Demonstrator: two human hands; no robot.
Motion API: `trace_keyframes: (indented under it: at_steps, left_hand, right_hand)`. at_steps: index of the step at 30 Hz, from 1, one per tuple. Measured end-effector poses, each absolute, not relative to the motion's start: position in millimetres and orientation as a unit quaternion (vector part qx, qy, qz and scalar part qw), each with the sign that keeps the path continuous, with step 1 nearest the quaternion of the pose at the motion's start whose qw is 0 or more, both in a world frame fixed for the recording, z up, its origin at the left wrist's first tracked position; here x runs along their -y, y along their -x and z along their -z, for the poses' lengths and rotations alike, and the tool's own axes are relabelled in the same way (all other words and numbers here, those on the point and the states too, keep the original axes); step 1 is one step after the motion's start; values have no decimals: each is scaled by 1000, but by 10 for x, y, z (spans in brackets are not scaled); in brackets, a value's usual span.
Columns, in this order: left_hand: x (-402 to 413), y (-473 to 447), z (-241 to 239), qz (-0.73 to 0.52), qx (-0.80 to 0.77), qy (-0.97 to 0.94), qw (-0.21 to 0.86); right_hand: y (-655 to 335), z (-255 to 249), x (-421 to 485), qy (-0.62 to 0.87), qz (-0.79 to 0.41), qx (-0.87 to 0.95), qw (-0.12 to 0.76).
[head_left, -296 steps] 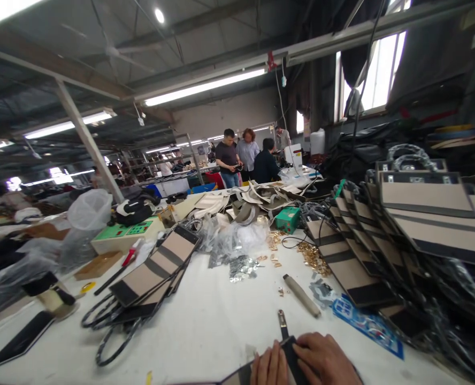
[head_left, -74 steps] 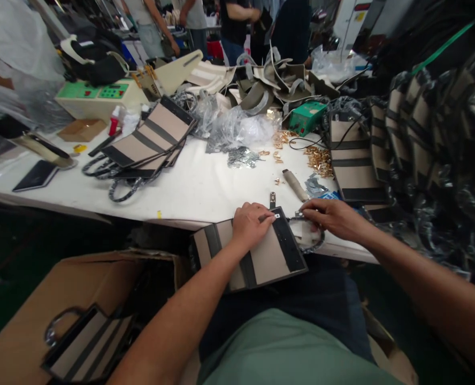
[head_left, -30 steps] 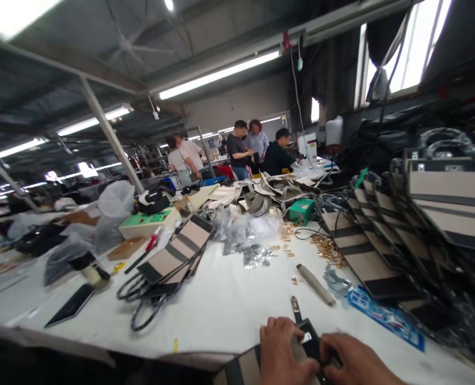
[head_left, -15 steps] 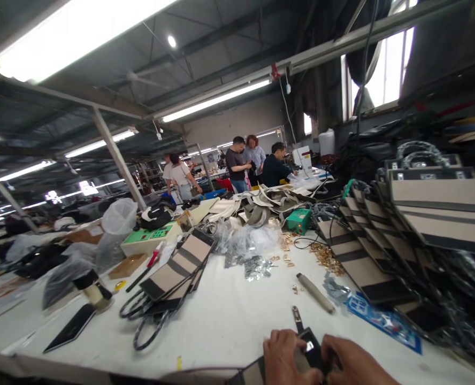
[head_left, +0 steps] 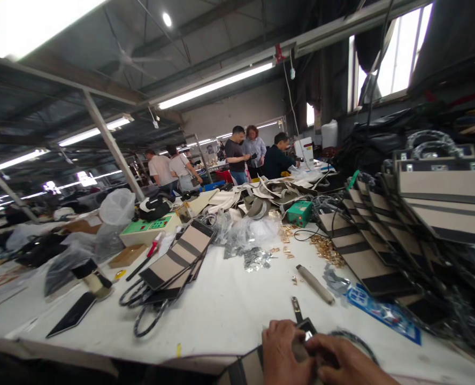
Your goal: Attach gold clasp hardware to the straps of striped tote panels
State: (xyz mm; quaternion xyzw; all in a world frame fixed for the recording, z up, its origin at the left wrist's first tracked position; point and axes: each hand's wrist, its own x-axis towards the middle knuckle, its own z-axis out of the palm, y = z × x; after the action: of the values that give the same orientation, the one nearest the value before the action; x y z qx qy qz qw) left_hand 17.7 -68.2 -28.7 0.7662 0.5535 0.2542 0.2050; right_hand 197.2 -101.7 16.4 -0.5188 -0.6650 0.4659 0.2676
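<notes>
At the table's front edge lies a beige-and-black striped handbag (head_left: 253, 366), partly cut off by the bottom of the view. My left hand (head_left: 283, 350) is closed around its dark end. Close beside it, my right hand (head_left: 342, 358) pinches the same end, next to a shiny metal fitting (head_left: 308, 335). A dark tab with a metal tip (head_left: 297, 309) sticks out beyond the fingers. Behind my right hand curves a dark, plastic-wrapped handle (head_left: 360, 341). What the right fingertips press on is hidden.
Several striped bags (head_left: 369, 240) are stacked at the right; more bags (head_left: 179, 255) lie left of centre. A grey-brown rod (head_left: 315, 285), a blue packet (head_left: 383, 313), gold fittings (head_left: 326, 251) and a green box (head_left: 299, 213) are on the white table (head_left: 237, 310). People work farther back.
My right hand has moved slightly left and up, nearer my left hand, over the metal fitting. The curved handle now shows behind it. The view has tilted slightly.
</notes>
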Motion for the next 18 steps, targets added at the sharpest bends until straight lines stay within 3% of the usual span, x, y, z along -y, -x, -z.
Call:
trace_keyframes:
  at_steps: [6,12,18]
  left_hand:
    - [644,-135,387,-280,-531,-780,177]
    - [639,-147,468,-299,-526,-786,130]
    - [641,-151,388,-269,-538,-779,177]
  right_hand:
    - [-2013,12,921,540,-451,660,264]
    - [-2091,-221,999,483,-520,649,273]
    - [-2078,-331,1042,479,-536,634,285]
